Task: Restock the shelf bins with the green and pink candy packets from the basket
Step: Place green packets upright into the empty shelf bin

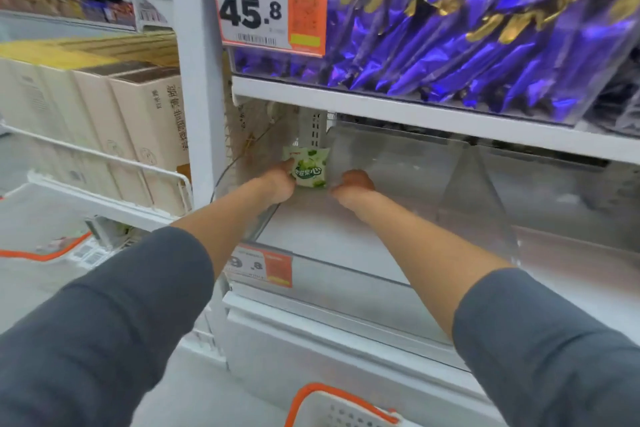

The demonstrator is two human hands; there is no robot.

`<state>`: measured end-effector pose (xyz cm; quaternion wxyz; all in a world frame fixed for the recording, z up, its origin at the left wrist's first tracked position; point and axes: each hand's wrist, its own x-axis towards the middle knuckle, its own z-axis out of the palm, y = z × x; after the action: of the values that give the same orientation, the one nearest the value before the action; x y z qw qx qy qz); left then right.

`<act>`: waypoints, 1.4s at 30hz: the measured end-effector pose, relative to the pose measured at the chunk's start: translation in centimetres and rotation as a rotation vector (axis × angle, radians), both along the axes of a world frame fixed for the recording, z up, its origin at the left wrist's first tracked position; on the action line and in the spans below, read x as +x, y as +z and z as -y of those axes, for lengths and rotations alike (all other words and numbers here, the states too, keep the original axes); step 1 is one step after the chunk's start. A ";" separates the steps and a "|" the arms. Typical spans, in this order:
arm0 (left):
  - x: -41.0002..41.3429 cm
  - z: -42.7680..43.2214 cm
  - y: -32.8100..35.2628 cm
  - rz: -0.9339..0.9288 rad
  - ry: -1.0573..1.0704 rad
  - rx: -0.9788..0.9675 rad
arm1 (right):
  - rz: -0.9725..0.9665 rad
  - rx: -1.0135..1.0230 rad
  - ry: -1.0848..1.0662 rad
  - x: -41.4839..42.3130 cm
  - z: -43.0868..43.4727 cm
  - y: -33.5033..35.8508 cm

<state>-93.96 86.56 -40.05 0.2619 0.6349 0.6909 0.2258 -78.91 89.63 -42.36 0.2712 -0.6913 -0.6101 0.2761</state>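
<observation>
Both hands inside the clear plastic shelf bin [332, 239]!
Left hand [277, 184] grips a small green candy packet [308, 168] at the bin's back; right hand [353, 185] curled, grasp unclear.

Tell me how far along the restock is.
Barely begun. In hand: the left hand grips a green packet at the back of the clear bin, right hand beside it. That bin shows nothing else. Left: no pink packets visible; the basket's contents are out of view.
</observation>
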 end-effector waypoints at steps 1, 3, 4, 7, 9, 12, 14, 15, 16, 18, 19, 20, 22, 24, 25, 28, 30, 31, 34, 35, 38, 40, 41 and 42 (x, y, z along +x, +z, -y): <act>-0.2 -0.8 -0.5 0.022 -0.004 0.003 | 0.011 -0.020 0.030 -0.2 -0.8 -0.5; -0.1 -1.8 -1.3 0.036 -0.010 0.009 | 0.010 -0.030 0.090 -1.0 -2.0 -1.1; -0.1 -2.3 -1.7 0.026 -0.018 0.025 | -0.005 0.004 0.091 -1.5 -2.8 -1.4; 0.2 -3.1 -2.3 0.040 -0.002 0.042 | -0.063 0.038 0.069 -2.4 -4.0 -2.1; 0.1 -3.4 -2.6 0.040 0.005 0.058 | -0.100 0.047 0.047 -2.6 -4.2 -2.4; 0.3 -3.7 -3.0 0.059 -0.013 0.079 | -0.198 0.044 -0.005 -2.6 -4.2 -2.6; 0.5 -3.4 -2.9 0.093 -0.009 0.076 | -0.235 0.027 -0.003 -2.4 -4.3 -2.6; 0.6 -3.4 -2.8 0.095 -0.005 0.065 | -0.231 0.029 0.008 -2.3 -4.4 -2.7; 0.5 -3.5 -2.8 0.125 0.005 0.046 | -0.215 0.018 0.022 -2.3 -4.3 -2.7; 0.5 -3.4 -2.8 0.158 0.016 0.039 | -0.214 0.012 0.037 -2.2 -4.2 -2.8; 0.5 -3.3 -2.8 0.154 0.022 0.041 | -0.230 0.009 0.035 -2.2 -4.1 -2.8; 0.4 -3.1 -2.8 0.141 0.022 0.044 | -0.247 0.004 0.024 -2.2 -3.9 -2.6; 0.4 -2.8 -2.8 0.105 0.007 0.046 | -0.271 -0.016 0.005 -1.9 -3.7 -2.5; 0.3 -2.7 -2.7 0.091 0.000 0.032 | -0.239 -0.039 -0.002 -1.4 -3.1 -2.0; 0.4 -2.5 -2.4 0.090 0.007 0.018 | -0.201 -0.045 0.000 -1.1 -2.7 -1.6; 0.8 -1.0 -1.1 0.093 0.015 -0.013 | -0.110 -0.051 0.054 0.0 -0.7 -0.1; 1.4 0.8 -0.1 0.122 0.042 0.008 | -0.043 -0.003 0.088 0.6 1.7 1.3; 1.7 1.9 0.4 0.143 0.059 0.038 | -0.011 0.045 0.111 0.8 3.3 2.1; 3.3 6.8 2.1 0.177 0.109 0.149 | 0.050 0.222 0.179 1.8 8.8 4.3; 4.0 8.9 2.7 0.179 0.114 0.180 | 0.060 0.273 0.186 2.3 10.9 4.9; 6.0 14.9 4.1 0.157 0.083 0.238 | 0.098 0.384 0.212 4.1 17.3 6.0; 7.7 18.6 3.8 0.158 0.043 0.213 | 0.120 0.409 0.239 5.8 21.4 5.4; 8.7 20.2 3.3 0.152 0.027 0.194 | 0.133 0.408 0.253 6.7 23.1 4.7; 9.8 21.8 2.5 0.130 0.001 0.165 | 0.156 0.387 0.268 7.7 24.9 3.8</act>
<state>-84.19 64.79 -37.55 0.2527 0.6379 0.6520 0.3227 -71.17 64.74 -38.59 0.3118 -0.5587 -0.7569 0.1333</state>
